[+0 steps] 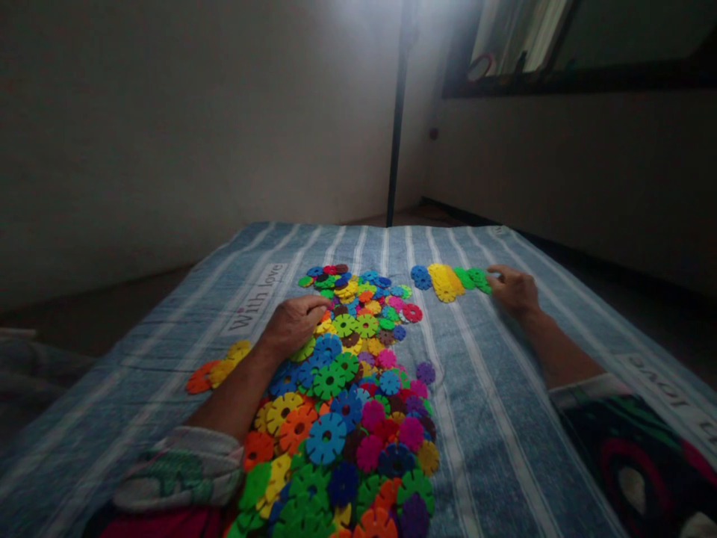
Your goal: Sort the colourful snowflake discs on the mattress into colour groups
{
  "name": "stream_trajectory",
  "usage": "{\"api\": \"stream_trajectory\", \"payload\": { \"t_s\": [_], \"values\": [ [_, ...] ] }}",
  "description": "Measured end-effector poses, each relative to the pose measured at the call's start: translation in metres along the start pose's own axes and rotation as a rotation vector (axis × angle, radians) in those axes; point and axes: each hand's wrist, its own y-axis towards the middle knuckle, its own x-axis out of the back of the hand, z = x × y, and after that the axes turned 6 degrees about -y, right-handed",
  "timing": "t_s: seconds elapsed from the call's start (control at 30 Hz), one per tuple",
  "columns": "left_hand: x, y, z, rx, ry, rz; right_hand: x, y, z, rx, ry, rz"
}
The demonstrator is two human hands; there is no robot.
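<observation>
Flower-shaped plastic discs with notched edges lie in a long, many-coloured pile (336, 373) down the middle of the cloth. My left hand (294, 326) rests at the pile's left side, its fingers curled and pressed together over the discs; what is between them is hidden. To the right of the pile is a short row with blue discs (421, 277), overlapping yellow discs (447, 282) and green discs (476, 280). At the right end of this row my right hand (516, 290) pinches the edge of a green disc with thumb and forefinger.
A blue-grey striped cloth (487, 373) covers the table. Orange and yellow discs (224, 364) lie apart on the left, beside my left forearm. Behind the table's far edge stands a dark upright pole (396, 127) near the wall; a window (520, 37) is at upper right.
</observation>
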Motion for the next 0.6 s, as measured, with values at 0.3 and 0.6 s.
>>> {"api": "stream_trajectory", "payload": {
  "t_s": [0.3, 0.6],
  "values": [
    [0.000, 0.001, 0.000, -0.004, -0.024, -0.004, -0.005, 0.002, -0.017, -0.138, 0.168, -0.065],
    [-0.001, -0.004, -0.002, -0.034, -0.053, -0.015, -0.003, -0.004, -0.009, -0.132, 0.126, -0.065]
  ]
}}
